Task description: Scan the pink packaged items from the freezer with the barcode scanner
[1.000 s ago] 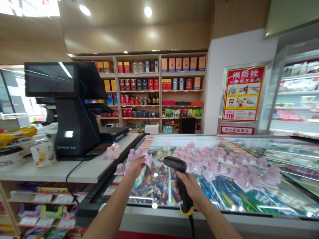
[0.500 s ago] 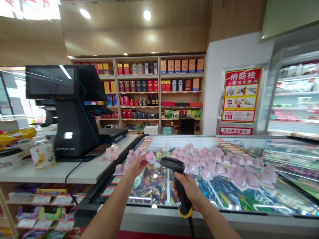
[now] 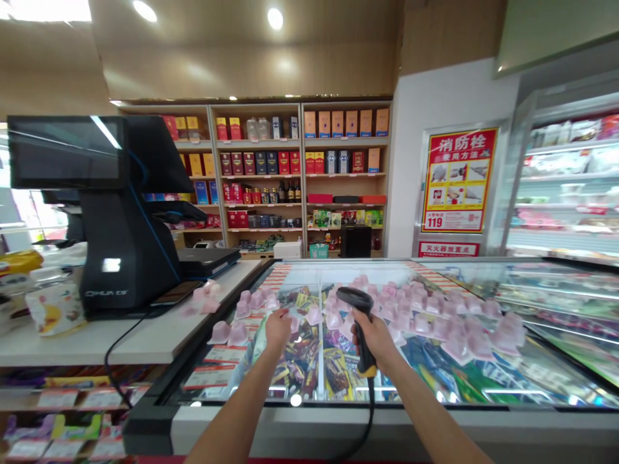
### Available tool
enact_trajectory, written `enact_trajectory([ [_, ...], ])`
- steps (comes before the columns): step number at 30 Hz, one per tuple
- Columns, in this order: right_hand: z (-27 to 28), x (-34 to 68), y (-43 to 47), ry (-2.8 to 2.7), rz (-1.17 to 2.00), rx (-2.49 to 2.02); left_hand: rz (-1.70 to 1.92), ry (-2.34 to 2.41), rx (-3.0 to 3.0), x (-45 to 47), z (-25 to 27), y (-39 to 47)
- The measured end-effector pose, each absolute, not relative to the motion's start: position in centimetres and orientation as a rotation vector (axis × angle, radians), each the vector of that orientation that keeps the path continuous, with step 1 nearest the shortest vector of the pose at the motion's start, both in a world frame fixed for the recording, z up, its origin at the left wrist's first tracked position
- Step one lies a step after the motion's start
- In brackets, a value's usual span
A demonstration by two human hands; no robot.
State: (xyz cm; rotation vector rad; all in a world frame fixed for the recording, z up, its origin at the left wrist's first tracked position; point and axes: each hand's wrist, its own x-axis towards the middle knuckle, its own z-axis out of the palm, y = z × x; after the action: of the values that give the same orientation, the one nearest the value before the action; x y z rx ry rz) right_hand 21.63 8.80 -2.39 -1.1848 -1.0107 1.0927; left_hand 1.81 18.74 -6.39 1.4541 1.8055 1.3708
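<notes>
My left hand (image 3: 278,333) is closed over the glass lid, its fingertips at a small translucent pink cup (image 3: 294,324) partly hidden by the hand. My right hand (image 3: 376,338) is wrapped round the handle of a black barcode scanner (image 3: 355,298) with a yellow band at its base. The scanner head tilts to the left, and its cable hangs down in front of the freezer. A single pink cup (image 3: 314,315) sits on the glass between the hands. Many more pink cups (image 3: 435,325) are spread to the right, with a smaller group (image 3: 246,301) to the left.
Under the cups is a glass-topped chest freezer (image 3: 242,419) with packaged goods inside. A black cash register (image 3: 126,251) stands on the white counter (image 3: 159,338) at the left, beside several pink cups (image 3: 206,298). Shelves of boxes (image 3: 261,164) line the back wall.
The view has turned slightly right. My right hand has moved the scanner right and away from my left hand. My left hand has turned, drawing the pink cup lower and nearer.
</notes>
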Motion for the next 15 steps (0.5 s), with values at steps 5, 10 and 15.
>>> enact_trajectory([
  [5, -2.2, 21.6, 10.2, -0.968, 1.028, -1.17, 1.238, 1.744, 1.667, 5.3, -6.7, 18.8],
  [10, -2.1, 20.8, 11.3, -0.988, 0.94, -1.203, 1.269, 1.863, 1.704, 3.6, -6.1, 18.0],
  [15, -2.0, 19.5, 11.6, -1.033, 0.955, -1.167, 1.385, 2.333, 1.881, -3.3, -5.4, 16.3],
])
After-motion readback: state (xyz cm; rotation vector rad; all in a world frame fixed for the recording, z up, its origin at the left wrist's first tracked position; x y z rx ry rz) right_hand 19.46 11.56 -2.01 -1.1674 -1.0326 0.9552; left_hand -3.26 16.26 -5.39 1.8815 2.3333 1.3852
